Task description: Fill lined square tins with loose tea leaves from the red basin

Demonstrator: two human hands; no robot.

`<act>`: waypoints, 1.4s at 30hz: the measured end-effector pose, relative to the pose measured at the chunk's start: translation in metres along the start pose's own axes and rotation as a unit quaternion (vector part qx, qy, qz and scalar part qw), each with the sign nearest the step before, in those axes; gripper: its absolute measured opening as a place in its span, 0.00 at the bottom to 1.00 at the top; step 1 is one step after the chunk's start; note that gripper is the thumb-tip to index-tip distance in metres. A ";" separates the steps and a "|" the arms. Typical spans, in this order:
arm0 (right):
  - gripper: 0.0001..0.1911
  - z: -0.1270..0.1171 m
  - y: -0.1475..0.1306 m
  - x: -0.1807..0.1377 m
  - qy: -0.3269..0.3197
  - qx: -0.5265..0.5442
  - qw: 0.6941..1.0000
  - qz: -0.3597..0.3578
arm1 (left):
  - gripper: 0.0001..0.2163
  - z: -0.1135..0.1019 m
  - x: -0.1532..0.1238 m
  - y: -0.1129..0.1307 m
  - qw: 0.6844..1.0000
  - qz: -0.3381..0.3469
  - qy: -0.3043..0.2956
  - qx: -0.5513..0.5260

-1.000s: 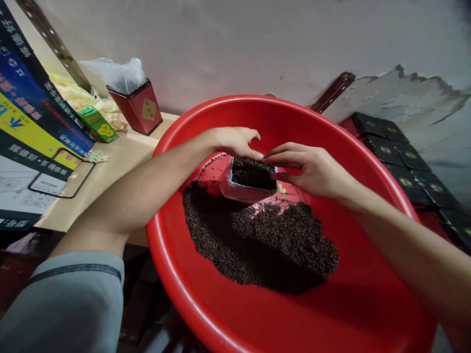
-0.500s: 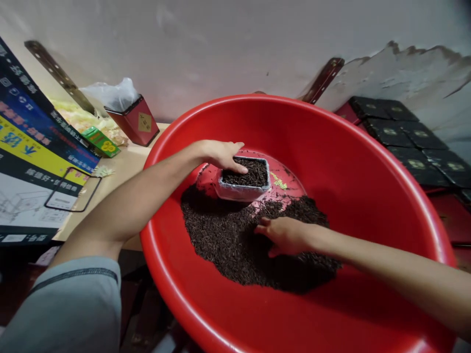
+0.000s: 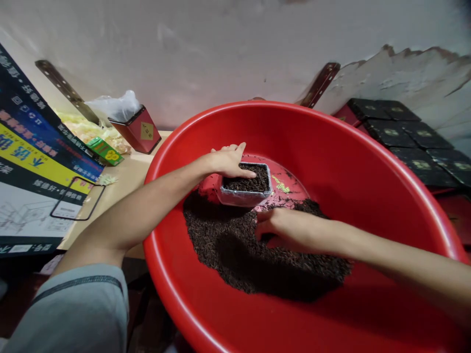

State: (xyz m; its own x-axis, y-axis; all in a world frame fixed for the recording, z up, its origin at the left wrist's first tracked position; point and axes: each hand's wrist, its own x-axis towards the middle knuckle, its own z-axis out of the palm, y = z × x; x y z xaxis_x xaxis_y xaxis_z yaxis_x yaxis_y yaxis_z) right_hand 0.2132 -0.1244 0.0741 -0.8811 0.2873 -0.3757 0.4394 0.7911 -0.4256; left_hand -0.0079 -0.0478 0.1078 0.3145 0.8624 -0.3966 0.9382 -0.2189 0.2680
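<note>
A rectangular tin (image 3: pixel 246 198) with a clear plastic liner stands in the large red plastic basin (image 3: pixel 176 294), filled close to its rim with dark, dry, twisted leaves that look like loose tea (image 3: pixel 250 183). My left hand (image 3: pixel 230 162) lies over the tin's back left corner, fingers spread, its thumb across the leaves. Around the tin's near side spreads a loose heap (image 3: pixel 217 240) of the same leaves. Above this heap is my right hand (image 3: pixel 285 228), its fingers curled downward; the palm is hidden, so any contents cannot be made out.
At left, a red tin (image 3: pixel 138 130) with a plastic bag in its mouth stands on a pale board (image 3: pixel 127 176), near a green box (image 3: pixel 105 151) and a large printed carton (image 3: pixel 33 162). Black-topped red tins (image 3: pixel 415 132) are stacked right of the basin, by the wall.
My right hand has risen from the heap and its fingers have curled in. My left hand has shifted slightly, its thumb reaching further over the leaves. The whole view has tilted a little.
</note>
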 end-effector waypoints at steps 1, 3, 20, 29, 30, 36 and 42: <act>0.09 -0.013 0.001 -0.002 0.026 0.013 1.000 -0.004 | 0.54 0.001 0.001 0.001 1.000 -0.003 -0.004 0.000; 0.09 -0.037 0.006 -0.005 0.089 0.025 0.996 -0.015 | 0.53 -0.001 0.000 0.000 1.000 0.000 -0.014 -0.005; 0.11 -0.068 0.050 -0.005 0.328 -0.038 0.942 0.062 | 0.43 -0.003 0.003 -0.010 0.998 0.021 0.053 -0.040; 0.30 0.038 0.059 -0.014 -0.091 -0.059 0.975 0.196 | 0.42 0.002 0.005 0.000 0.999 -0.010 -0.008 -0.033; 0.32 0.048 0.055 -0.010 -0.111 -0.065 0.970 0.205 | 0.42 0.001 0.005 -0.001 0.999 -0.021 -0.023 -0.028; 0.13 0.070 0.045 -0.001 -0.066 -0.021 0.988 0.135 | 0.46 -0.002 0.004 -0.010 0.999 -0.021 -0.024 -0.022; 0.10 0.046 0.036 0.000 -0.032 0.025 0.998 0.052 | 0.52 -0.011 0.001 -0.022 1.000 0.012 -0.005 -0.010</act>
State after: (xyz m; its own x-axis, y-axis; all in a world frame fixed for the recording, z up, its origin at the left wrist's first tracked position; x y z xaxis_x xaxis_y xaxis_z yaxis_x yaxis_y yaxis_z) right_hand 0.2373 -0.1205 0.0212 -0.8181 0.3302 -0.4708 0.5375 0.7303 -0.4216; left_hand -0.0297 -0.0369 0.1105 0.3375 0.8530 -0.3981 0.9275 -0.2292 0.2952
